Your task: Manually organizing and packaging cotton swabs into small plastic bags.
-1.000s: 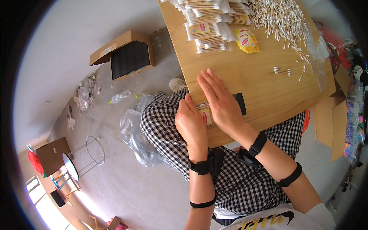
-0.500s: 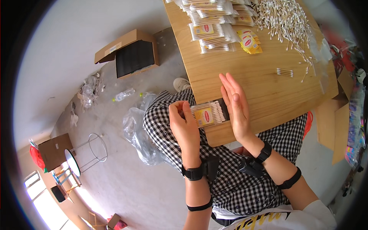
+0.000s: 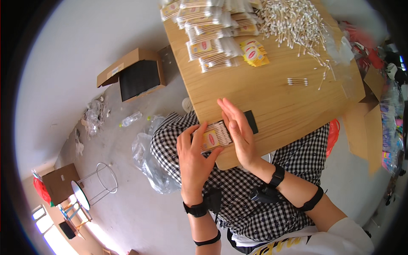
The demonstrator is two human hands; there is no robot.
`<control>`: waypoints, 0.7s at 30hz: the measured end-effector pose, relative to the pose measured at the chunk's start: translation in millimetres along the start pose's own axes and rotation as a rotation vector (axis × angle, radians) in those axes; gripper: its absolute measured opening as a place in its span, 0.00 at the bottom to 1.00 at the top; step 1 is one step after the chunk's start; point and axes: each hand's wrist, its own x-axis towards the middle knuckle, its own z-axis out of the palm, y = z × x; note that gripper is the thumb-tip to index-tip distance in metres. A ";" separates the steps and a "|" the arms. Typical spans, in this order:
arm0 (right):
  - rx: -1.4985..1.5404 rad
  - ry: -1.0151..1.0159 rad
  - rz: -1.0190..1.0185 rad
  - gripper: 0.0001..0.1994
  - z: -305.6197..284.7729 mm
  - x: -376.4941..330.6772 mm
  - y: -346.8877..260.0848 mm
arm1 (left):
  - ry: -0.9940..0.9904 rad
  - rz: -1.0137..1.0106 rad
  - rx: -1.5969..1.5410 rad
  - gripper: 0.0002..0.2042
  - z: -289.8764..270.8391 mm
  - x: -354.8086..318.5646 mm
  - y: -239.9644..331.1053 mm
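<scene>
At the table's near-left corner, my left hand (image 3: 192, 155) holds a clear pack of cotton swabs (image 3: 217, 137), fingers on its far side and thumb on its near side. A yellow label lies under the pack's film, and white swab tips line up at its right end. My right hand (image 3: 243, 138) is open, its fingers stretched out and its palm facing those tips. It is close beside the pack; whether it touches is hard to tell. Just right of that hand, a small dark flat piece (image 3: 251, 122) lies on the wooden table (image 3: 280, 108).
Stacked swab packs (image 3: 208, 40), yellow labels (image 3: 254, 53) and a heap of loose swabs (image 3: 293, 25) cover the far part. A few swabs (image 3: 297, 81) lie in a row. An open carton (image 3: 138, 70) and plastic bags (image 3: 148, 163) are on the floor at left.
My left hand has gone from a pinch at the pack's left end to spanning its sides. My right hand and the pack have shifted left, off the dark piece. The view has shifted too.
</scene>
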 end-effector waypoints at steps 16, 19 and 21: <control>-1.265 -0.015 -0.382 0.22 -212.8 20.9 -67.5 | 0.023 0.524 -0.041 0.27 127.4 74.3 123.7; -1.417 0.058 -0.327 0.28 -242.1 24.8 -89.5 | 0.039 0.561 -0.021 0.27 152.0 89.3 120.2; -1.493 0.082 -0.297 0.30 -278.1 33.1 -98.4 | 0.071 0.579 -0.003 0.24 156.6 88.7 122.4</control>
